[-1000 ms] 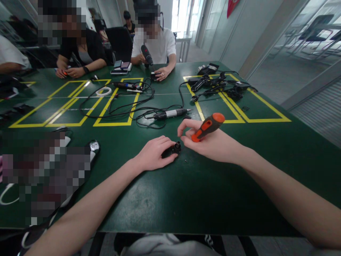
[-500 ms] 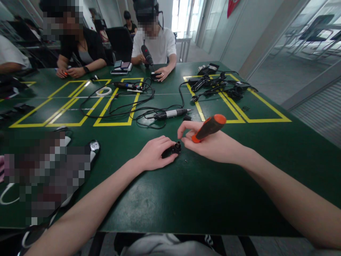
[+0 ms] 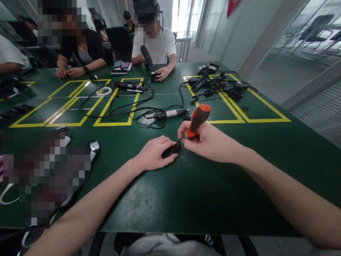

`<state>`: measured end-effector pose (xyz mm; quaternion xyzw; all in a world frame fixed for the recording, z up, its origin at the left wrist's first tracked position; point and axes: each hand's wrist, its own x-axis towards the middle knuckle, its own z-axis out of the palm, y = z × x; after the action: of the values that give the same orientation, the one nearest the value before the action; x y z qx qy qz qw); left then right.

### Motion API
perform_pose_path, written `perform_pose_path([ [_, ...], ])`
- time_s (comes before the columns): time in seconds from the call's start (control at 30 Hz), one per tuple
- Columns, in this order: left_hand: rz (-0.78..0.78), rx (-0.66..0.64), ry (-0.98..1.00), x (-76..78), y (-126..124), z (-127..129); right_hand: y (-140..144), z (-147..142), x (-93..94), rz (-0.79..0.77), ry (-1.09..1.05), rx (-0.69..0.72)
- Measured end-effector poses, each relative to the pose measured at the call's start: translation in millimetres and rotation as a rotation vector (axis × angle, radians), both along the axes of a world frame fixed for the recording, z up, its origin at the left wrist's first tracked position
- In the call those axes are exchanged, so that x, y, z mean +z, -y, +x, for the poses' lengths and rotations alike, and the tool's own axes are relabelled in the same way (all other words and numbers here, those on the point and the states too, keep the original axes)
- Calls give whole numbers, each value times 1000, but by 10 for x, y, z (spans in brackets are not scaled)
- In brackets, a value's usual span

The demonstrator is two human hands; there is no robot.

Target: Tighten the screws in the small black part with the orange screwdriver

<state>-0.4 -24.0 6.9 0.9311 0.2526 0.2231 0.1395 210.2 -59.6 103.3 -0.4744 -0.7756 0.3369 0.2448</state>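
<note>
My left hand (image 3: 157, 153) rests on the green table, its thumb and fingers closed round a small black part (image 3: 177, 148) with a round metal-rimmed tube standing up from it. Just to the right, my right hand (image 3: 205, 140) holds a screwdriver (image 3: 199, 119) with an orange and dark grey handle. The handle leans up and slightly right; its shaft is hidden by the fingers. A tiny screw-like piece (image 3: 186, 160) lies on the table below the right hand.
A grey and black electric screwdriver (image 3: 172, 113) lies beyond my hands among black cables. A heap of black cables (image 3: 213, 83) sits at the back right. Phones (image 3: 121, 67) lie at the far edge. Across the table a person (image 3: 157, 46) holds a power tool. Blurred-out objects lie at left.
The screwdriver in my right hand has swung left and more upright, its handle now nearer the black part. My left hand and the part have stayed put.
</note>
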Motion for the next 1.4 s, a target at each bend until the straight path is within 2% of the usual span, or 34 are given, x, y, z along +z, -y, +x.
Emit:
perform_pose_path([
  [0.3,-6,3,-5,-1,2,-5,4,8,2,-31,-10,3],
  [0.87,-9,6,-2,3,-2,-4,0,6,-12,50,-11,-6],
  [1.07,-8,9,-8,7,7,-5,11,23,-11,7,-16,-5],
  [1.23,-19,13,-13,7,4,0,13,13,0,46,24,-27],
  [1.4,-21,10,-1,2,4,-2,25,4,22,18,20,6],
])
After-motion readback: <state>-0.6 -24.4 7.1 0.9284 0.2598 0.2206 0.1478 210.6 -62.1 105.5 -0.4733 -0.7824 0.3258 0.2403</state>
